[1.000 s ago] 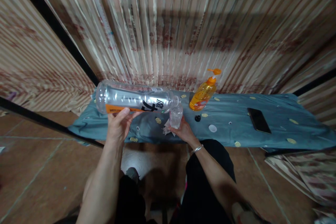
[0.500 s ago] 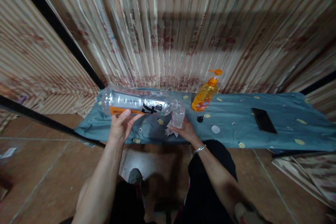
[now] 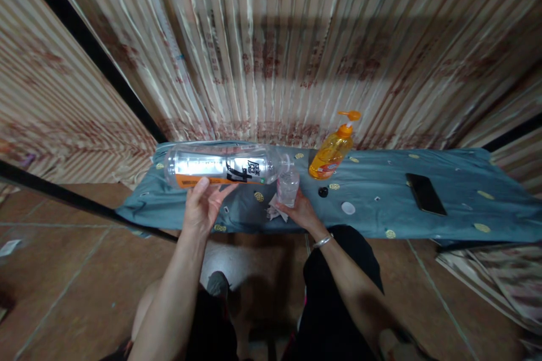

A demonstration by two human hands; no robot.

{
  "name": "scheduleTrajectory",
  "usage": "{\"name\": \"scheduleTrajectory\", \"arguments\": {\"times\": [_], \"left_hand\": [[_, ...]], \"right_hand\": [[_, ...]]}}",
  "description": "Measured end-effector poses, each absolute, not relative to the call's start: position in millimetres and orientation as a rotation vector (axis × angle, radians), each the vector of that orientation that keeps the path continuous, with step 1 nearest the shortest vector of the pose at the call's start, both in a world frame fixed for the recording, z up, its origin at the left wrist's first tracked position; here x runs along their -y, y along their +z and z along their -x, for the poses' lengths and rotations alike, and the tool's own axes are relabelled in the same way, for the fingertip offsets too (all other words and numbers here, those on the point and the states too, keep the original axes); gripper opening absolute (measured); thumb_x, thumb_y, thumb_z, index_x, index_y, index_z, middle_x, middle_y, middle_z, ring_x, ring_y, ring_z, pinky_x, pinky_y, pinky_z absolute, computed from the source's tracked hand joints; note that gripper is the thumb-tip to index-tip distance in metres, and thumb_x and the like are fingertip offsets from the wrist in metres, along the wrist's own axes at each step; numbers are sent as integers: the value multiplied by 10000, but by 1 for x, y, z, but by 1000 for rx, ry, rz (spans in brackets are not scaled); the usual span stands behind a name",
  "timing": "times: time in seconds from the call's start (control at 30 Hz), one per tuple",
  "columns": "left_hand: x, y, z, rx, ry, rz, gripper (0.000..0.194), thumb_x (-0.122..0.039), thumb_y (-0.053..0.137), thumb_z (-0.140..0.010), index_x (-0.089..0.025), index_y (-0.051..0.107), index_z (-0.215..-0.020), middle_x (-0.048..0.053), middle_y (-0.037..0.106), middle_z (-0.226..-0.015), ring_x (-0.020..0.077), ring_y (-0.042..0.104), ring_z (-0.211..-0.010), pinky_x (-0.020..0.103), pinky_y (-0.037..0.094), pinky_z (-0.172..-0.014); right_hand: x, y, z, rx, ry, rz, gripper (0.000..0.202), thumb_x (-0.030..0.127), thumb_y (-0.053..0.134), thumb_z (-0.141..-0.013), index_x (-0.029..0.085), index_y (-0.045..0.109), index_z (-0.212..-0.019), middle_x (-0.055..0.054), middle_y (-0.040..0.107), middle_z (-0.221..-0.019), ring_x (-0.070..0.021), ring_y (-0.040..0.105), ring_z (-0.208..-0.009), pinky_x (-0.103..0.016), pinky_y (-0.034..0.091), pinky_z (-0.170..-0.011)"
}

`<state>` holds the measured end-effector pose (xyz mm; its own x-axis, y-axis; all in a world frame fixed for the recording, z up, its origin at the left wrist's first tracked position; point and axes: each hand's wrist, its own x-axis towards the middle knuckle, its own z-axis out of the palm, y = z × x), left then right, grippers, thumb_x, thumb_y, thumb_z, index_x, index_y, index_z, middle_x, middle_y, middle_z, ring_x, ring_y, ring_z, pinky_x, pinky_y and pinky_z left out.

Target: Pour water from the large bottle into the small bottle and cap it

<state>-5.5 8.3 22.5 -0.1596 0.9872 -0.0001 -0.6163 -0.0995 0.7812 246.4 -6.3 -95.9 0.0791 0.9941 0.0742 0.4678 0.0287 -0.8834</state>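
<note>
A large clear bottle (image 3: 215,164) with a silver and orange label lies nearly level in the air, held from below by my left hand (image 3: 203,203). Its mouth points right and is over the top of a small clear container (image 3: 288,187). My right hand (image 3: 302,210), with a bangle at the wrist, is wrapped round that container near the cloth's front part. Crumpled tissue (image 3: 275,210) lies beside the container, under its left side. Whether liquid is passing between the two cannot be made out.
On the blue cloth (image 3: 372,169) stand an orange pump bottle (image 3: 332,152), a black cap (image 3: 323,192), a white round lid (image 3: 348,208) and a phone (image 3: 425,194). Behind hangs a striped curtain (image 3: 271,56); a dark pole (image 3: 93,51) slants at the left.
The large bottle has shifted slightly right, its mouth now nearer the container's right side. My left hand has moved a little right with it. My right hand has hardly moved.
</note>
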Motion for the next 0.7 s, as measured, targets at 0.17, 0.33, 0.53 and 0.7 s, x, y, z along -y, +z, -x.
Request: {"name": "scheduleTrajectory", "arguments": {"times": [0.17, 0.33, 0.53, 0.7], "left_hand": [[-8, 26, 1, -762, 1618, -673, 595, -407, 989, -515, -203, 714, -1001, 36, 749, -901, 267, 735, -925, 485, 676, -819], [-9, 29, -1, -769, 1642, -689, 599, -374, 1000, -483, -205, 714, -981, 20, 740, -827, 256, 741, -867, 471, 688, -773], [-9, 31, 2, -777, 1672, -732, 612, -353, 1002, -471, -208, 710, -989, 17, 734, -835, 242, 728, -852, 470, 690, -753], [-9, 32, 4, -788, 1671, -749, 628, -360, 997, -466, -219, 716, -1009, 21, 742, -859, 253, 731, -875, 494, 689, -767]], "right_hand": [[7, -96, -246, 1509, 819, 1529, 766, 404, 815, -763, 181, 521, -1434, -142, 749, -1262, -362, 720, -1164, -518, 567, -1012], [7, -96, -244, 1492, 814, 1534, 781, 358, 823, -752, 201, 510, -1450, -115, 758, -1245, -343, 727, -1144, -514, 567, -1010], [7, -97, -243, 1495, 807, 1560, 817, 383, 825, -751, 206, 485, -1473, -119, 748, -1272, -352, 728, -1147, -530, 569, -1017], [7, -98, -243, 1506, 798, 1523, 941, 361, 832, -727, 191, 389, -1540, -143, 703, -1358, -360, 713, -1184, -533, 562, -1042]]}}
